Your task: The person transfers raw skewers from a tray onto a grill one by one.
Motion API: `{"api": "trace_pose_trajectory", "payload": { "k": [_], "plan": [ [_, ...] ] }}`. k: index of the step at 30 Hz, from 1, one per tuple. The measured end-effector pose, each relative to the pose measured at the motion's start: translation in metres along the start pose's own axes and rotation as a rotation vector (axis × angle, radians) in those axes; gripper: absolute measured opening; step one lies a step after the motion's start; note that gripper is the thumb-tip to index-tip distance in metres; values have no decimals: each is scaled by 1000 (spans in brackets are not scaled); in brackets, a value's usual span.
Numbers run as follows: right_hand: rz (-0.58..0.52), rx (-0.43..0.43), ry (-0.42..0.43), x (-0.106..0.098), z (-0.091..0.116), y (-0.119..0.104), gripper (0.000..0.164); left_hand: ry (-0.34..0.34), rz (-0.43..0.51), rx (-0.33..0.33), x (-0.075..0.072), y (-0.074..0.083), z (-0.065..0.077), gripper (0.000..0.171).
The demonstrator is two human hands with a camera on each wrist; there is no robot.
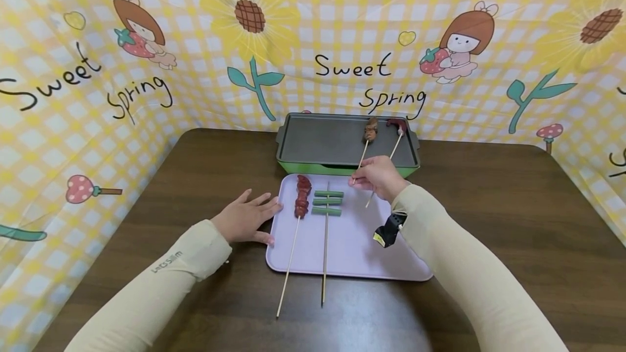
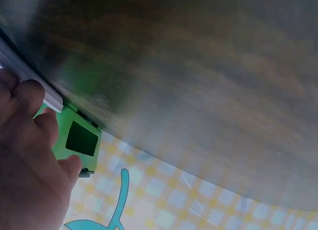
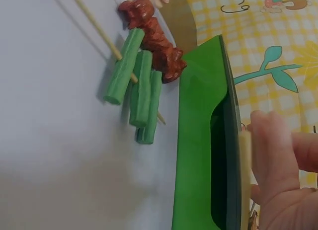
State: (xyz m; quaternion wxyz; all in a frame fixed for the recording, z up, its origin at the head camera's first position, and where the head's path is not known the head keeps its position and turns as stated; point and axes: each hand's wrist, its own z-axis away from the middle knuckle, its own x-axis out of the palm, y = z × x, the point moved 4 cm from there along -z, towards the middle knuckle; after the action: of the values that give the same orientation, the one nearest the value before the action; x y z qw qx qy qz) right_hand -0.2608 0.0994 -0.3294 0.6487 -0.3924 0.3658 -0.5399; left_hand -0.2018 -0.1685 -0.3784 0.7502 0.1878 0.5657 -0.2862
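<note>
The person's right hand (image 1: 379,175) reaches forward over the far right part of the tray, the wrist bent inward, and thumb and fingers pinch the thin pale wooden stick of a skewer with brown, lumpy pieces (image 1: 370,130). These pieces are above or on the right part of the dark grey, flat rectangular plate (image 1: 323,140) of a green-sided grill (image 1: 303,168); from where I stand I cannot tell if they touch it. The left hand (image 1: 246,219) lies at the left side, palm down, fingers and thumb spread wide, the tips at the rim of the pale lilac, rounded rectangular tray (image 1: 362,262), and it holds nothing. In the left wrist view this hand is dark and cut by the border, so its palm is hard to read. A second skewer, with a dark red, curved piece (image 1: 397,125), leans over the grill's near edge; the right hand hides the middle of its stick. In the right wrist view the pinched stick is blurred and only a short part shows. On the tray lie a skewer of red-brown, lumpy chunks (image 1: 302,197) and, just beside it, one with three green rods (image 1: 327,201) set crosswise; both sticks pass over the near rim above the brown wooden table (image 1: 220,297).
</note>
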Motion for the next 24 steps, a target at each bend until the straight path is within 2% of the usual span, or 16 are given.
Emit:
{"api": "trace_pose_trajectory", "payload": {
  "k": [9,18,24],
  "plan": [
    [152,-15,-7,-3,1,-1,60,-19,11,-9,0,-1,-1,83],
    [207,-19,22,-12,3,-4,59,-33,14,-22,-2,-2,-1,83],
    [199,-56,48,-16,7,-5,55,-48,19,-24,1,-1,-2,83]
  ]
}}
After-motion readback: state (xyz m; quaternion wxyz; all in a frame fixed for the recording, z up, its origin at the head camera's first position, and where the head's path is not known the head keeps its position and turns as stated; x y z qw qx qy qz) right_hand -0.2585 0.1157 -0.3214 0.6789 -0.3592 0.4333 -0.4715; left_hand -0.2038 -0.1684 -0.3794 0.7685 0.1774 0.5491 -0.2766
